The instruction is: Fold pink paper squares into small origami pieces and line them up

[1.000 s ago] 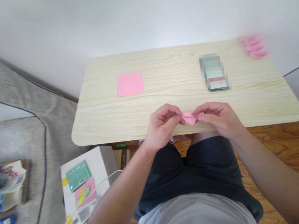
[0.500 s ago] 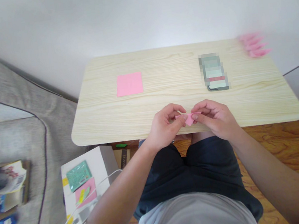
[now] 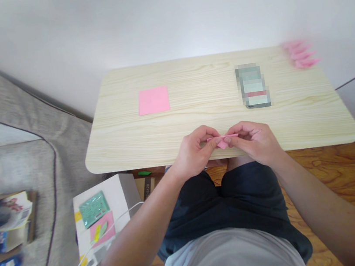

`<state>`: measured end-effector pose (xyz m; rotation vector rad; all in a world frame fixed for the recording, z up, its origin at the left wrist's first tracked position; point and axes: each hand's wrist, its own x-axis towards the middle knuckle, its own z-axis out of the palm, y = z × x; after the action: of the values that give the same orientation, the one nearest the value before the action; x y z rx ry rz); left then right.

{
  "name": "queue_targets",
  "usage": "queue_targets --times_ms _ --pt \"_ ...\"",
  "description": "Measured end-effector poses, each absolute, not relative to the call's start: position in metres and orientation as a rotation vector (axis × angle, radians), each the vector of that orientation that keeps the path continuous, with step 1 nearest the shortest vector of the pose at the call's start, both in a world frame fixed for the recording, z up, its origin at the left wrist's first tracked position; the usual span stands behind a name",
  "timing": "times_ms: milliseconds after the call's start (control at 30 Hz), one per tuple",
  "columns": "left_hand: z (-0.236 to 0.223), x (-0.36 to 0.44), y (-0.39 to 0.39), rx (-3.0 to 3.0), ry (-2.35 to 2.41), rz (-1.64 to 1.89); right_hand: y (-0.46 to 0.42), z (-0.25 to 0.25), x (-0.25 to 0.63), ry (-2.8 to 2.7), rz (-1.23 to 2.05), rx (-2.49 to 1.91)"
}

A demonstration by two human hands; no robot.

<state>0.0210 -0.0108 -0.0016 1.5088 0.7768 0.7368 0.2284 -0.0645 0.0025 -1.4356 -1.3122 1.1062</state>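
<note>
Between my two hands is a small folded piece of pink paper (image 3: 222, 144), its lower part coming to a point, held over the table's front edge. My left hand (image 3: 196, 150) pinches its left side between thumb and fingers. On the other side, my right hand (image 3: 254, 140) pinches it in the same way, and the thumbs nearly meet at the middle. Parts of the paper are covered by the fingers. A flat square of pink paper (image 3: 153, 100) lies farther back on the left of the table.
The pale wooden table (image 3: 189, 74) stands against a white wall. On it are a pixelated phone-like object (image 3: 253, 87) and several folded pink paper pieces (image 3: 301, 54) at the far right corner. A white box (image 3: 114, 186) carrying a green packet (image 3: 93, 209) stands lower left, beside a grey sofa (image 3: 66, 166).
My fingertips have closed in toward the middle of the folded pink paper, and its upper edge looks straighter. Both hands otherwise stay in about the same place.
</note>
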Motion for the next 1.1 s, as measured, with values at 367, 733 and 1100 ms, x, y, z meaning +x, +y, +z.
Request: queue_targets --times_ms 367,733,1100 --pt "-0.002 0.020 -0.011 1.666 0.836 0.774 -0.062 0.002 0.235 -1.373 1.177 -1.419" --pt "0.003 0.021 -0.003 1.479 0.741 0.778 -0.055 0.010 0.240 -1.475 1.170 -1.339" --pt "0.022 0.020 0.051 1.698 0.808 0.910 -0.015 0.021 0.229 -1.493 0.872 -1.402"
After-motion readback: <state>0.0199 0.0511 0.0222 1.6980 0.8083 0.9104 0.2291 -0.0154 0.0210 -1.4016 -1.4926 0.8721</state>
